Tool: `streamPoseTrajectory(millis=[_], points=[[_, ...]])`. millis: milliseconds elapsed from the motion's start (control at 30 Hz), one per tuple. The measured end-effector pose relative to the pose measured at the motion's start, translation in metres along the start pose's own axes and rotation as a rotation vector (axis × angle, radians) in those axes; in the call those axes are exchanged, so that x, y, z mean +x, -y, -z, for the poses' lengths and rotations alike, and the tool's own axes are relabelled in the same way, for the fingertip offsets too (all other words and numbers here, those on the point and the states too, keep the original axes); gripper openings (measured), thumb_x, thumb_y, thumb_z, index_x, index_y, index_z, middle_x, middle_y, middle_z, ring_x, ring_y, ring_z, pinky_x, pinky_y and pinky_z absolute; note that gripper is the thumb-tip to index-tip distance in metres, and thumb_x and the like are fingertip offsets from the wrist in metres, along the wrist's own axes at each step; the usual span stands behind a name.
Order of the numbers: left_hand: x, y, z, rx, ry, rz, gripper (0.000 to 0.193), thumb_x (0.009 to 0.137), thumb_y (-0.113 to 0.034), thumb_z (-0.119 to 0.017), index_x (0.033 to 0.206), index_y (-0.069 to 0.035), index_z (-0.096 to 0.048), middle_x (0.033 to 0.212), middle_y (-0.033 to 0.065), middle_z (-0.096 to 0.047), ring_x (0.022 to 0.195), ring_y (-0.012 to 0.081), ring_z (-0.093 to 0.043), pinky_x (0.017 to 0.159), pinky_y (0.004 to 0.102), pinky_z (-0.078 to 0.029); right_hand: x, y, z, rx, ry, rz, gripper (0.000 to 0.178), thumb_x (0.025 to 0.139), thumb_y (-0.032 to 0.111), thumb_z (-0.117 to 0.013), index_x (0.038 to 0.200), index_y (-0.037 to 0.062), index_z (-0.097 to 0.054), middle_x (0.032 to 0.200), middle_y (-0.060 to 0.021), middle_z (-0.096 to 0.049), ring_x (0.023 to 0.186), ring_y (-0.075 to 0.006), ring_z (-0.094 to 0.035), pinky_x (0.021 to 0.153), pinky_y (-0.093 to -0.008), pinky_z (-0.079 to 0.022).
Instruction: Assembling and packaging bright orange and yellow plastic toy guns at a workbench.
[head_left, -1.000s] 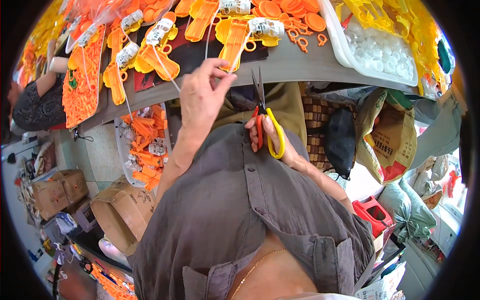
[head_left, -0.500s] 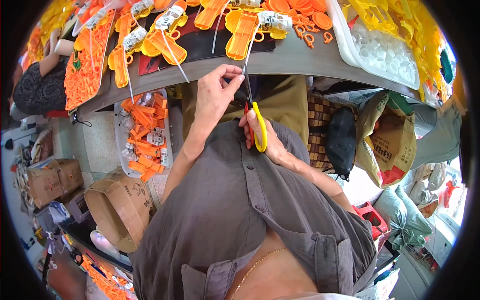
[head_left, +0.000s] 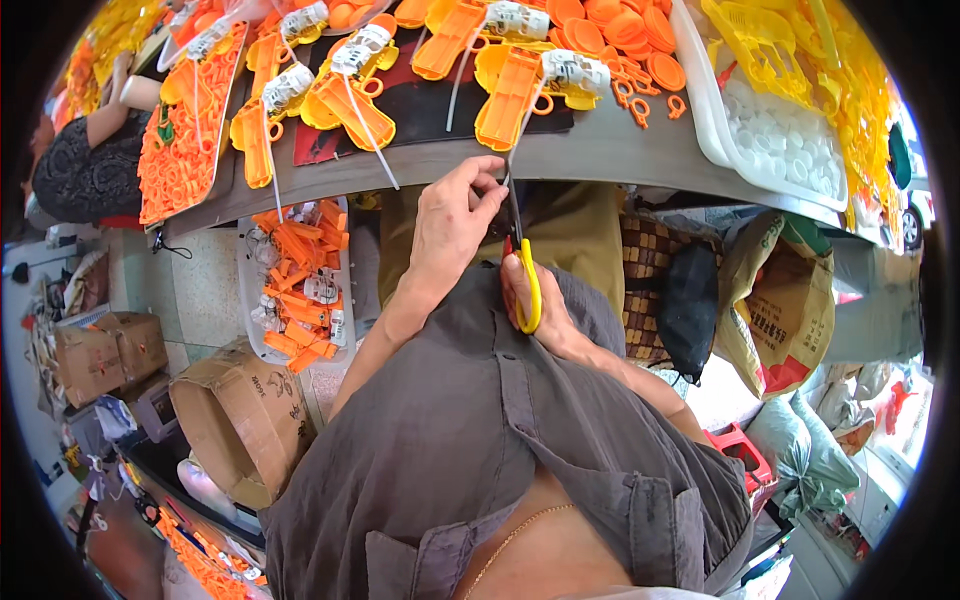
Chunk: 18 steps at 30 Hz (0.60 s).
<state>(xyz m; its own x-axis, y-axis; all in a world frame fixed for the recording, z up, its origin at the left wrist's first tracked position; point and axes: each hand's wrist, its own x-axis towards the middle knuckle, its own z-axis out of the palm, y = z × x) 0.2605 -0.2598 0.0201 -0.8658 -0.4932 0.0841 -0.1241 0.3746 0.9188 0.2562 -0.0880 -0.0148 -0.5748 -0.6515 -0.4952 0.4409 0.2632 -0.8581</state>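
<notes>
My right hand (head_left: 542, 312) grips scissors (head_left: 531, 292) with yellow and red handles, their dark blades pointing up toward the table edge. My left hand (head_left: 452, 213) has thumb and forefinger pinched together on the free end of a thin white strip (head_left: 519, 132), close beside the blade tips. That strip hangs from an orange and yellow toy gun part (head_left: 508, 100) with a white printed cylinder (head_left: 575, 72), lying at the table's near edge. Whether the blades touch the strip I cannot tell. Similar gun parts (head_left: 352, 105) with dangling strips lie to the left.
Orange discs (head_left: 605, 30) and small orange rings (head_left: 640, 108) lie beyond the gun parts. At right stands a white tray (head_left: 708, 110) of clear caps; at left, a tray of small orange pieces (head_left: 180, 165). Below the table sit a bin (head_left: 262, 340) of orange parts and an open sack (head_left: 790, 310).
The view has shifted a little, so table and hands appear slightly lower and farther right. The left hand still pinches the strip, and the scissors remain in the right hand.
</notes>
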Motion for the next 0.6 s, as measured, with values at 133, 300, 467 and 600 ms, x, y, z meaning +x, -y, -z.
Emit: streamPoseTrajectory(millis=[133,300,467,600], points=[[0.013,-0.004,0.028,0.191,-0.203,-0.145,0.015,0.085,-0.005,-0.069,0.100,-0.004,-0.066,0.080,0.0091,-0.065,0.057,0.0215,-0.060,0.057,0.0344,-0.048,-0.003,0.013,0.002,-0.068,0.036,0.083,0.054,0.101,0.058,-0.043,0.090,0.0050,-0.048,0.074,-0.0037,-0.049,0.054,-0.0118,-0.052,0.049,-0.0285,-0.044],[0.064,-0.006,0.041,0.434,-0.194,-0.131,0.014,0.085,-0.013,-0.072,0.092,-0.005,-0.063,0.084,0.0110,-0.068,0.070,0.0302,-0.066,0.065,0.0408,-0.051,0.022,0.050,-0.015,-0.005,0.220,0.107,0.061,0.100,0.063,-0.037,0.092,0.0045,-0.050,0.077,-0.0041,-0.048,0.061,-0.0119,-0.050,0.057,-0.0280,-0.047],[0.088,0.014,0.037,0.620,-0.051,-0.145,0.016,0.085,-0.011,-0.068,0.096,0.000,-0.065,0.079,0.0148,-0.069,0.074,0.0315,-0.068,0.067,0.0395,-0.052,0.050,0.071,-0.028,0.199,0.239,-0.025,0.067,0.098,0.069,-0.031,0.095,0.0059,-0.051,0.077,-0.0053,-0.052,0.063,-0.0154,-0.055,0.060,-0.0309,-0.051],[0.089,0.013,0.047,0.530,-0.038,-0.150,0.014,0.087,-0.012,-0.067,0.092,0.001,-0.065,0.078,0.0148,-0.069,0.073,0.0290,-0.068,0.066,0.0375,-0.051,0.057,0.074,-0.043,0.265,0.189,-0.069,0.070,0.095,0.073,-0.032,0.094,0.0056,-0.051,0.077,-0.0053,-0.052,0.064,-0.0151,-0.055,0.062,-0.0326,-0.055]])
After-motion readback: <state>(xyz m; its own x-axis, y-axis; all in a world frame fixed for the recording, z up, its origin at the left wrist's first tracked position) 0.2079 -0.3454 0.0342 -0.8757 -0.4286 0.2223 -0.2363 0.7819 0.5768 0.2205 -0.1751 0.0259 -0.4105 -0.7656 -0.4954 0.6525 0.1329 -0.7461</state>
